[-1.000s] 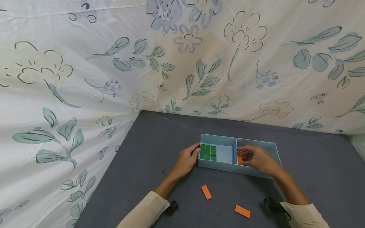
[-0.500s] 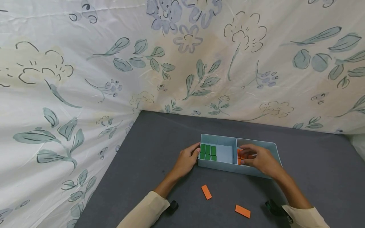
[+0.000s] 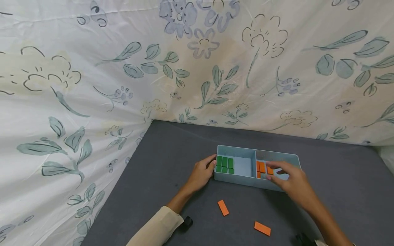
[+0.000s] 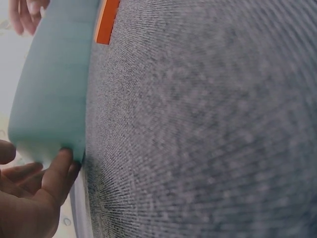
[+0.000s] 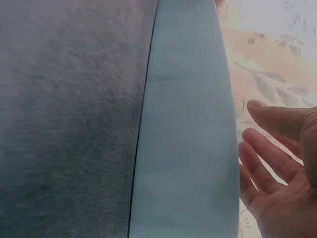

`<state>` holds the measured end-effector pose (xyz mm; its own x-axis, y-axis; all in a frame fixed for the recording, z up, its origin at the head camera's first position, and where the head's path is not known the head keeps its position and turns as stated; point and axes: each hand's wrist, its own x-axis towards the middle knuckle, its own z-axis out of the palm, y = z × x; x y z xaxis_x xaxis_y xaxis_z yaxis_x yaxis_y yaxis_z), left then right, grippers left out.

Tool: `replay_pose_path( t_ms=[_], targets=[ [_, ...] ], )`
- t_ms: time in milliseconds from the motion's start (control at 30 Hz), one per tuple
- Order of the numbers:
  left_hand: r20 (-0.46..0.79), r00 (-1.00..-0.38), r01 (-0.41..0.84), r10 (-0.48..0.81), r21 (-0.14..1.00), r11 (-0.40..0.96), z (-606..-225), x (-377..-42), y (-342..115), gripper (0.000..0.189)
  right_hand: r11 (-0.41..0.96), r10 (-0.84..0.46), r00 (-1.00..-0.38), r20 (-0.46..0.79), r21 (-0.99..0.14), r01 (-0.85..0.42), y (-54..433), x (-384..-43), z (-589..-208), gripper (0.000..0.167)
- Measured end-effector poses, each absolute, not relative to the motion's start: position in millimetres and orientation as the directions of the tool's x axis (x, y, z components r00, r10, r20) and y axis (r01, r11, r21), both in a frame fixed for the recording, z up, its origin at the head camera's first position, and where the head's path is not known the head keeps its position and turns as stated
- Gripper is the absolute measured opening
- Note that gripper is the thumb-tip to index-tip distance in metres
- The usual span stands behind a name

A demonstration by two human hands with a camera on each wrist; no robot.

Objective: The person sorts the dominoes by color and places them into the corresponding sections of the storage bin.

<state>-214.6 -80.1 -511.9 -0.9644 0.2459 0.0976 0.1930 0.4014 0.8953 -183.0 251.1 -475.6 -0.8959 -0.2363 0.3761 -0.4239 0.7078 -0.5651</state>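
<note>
A light blue two-compartment box (image 3: 237, 178) stands on the dark grey cloth. Green rectangular blocks (image 3: 225, 162) lie in two rows at the left end of its left compartment. Several orange blocks (image 3: 262, 167) lie in the right compartment, partly hidden by my right hand (image 3: 292, 179). That hand hovers over the front rim, thumb and fingers apart; in the right wrist view nothing shows between them. My left hand (image 3: 201, 173) rests its fingertips (image 4: 63, 156) against the box's left end wall, with the thumb near the rim.
Two loose orange blocks lie on the cloth before the box: one piece (image 3: 223, 207) toward the left, another piece (image 3: 262, 229) nearer me. A flower-patterned curtain (image 3: 191, 85) closes off the back and left side. Dark wrist straps (image 3: 186, 222) sit at my cuffs.
My right hand has drawn back toward the right from the orange blocks, its fingers spreading, so more of those blocks show. The left hand stays at the box's end.
</note>
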Motion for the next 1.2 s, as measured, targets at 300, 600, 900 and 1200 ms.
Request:
replay_pose_path(
  t_ms=[300, 600, 900, 1200],
  targets=[
    [0.064, -0.967, 0.156, 0.245, 0.913, 0.377, -510.8, -216.4, -79.7, 0.048, 0.758, -0.251, -0.872, 0.420, -0.475, -0.447, 252.3, -150.8, -484.0, 0.053],
    [0.057, -0.970, 0.147, 0.236, 0.912, 0.383, -511.1, -217.2, -79.1, 0.048, 0.675, -0.208, -0.824, 0.527, -0.532, -0.511, 257.1, -129.4, -490.3, 0.066],
    [0.048, -0.972, 0.126, 0.232, 0.935, 0.331, -509.3, -215.4, -77.9, 0.050, 0.627, -0.271, -0.897, 0.348, -0.644, -0.439, 257.4, -113.0, -503.1, 0.050],
    [0.024, -0.973, 0.091, 0.228, 0.954, 0.285, -512.1, -216.6, -77.9, 0.049, 0.479, -0.473, -0.867, 0.159, -0.780, -0.404, 264.7, -108.0, -521.3, 0.046]
  ],
)
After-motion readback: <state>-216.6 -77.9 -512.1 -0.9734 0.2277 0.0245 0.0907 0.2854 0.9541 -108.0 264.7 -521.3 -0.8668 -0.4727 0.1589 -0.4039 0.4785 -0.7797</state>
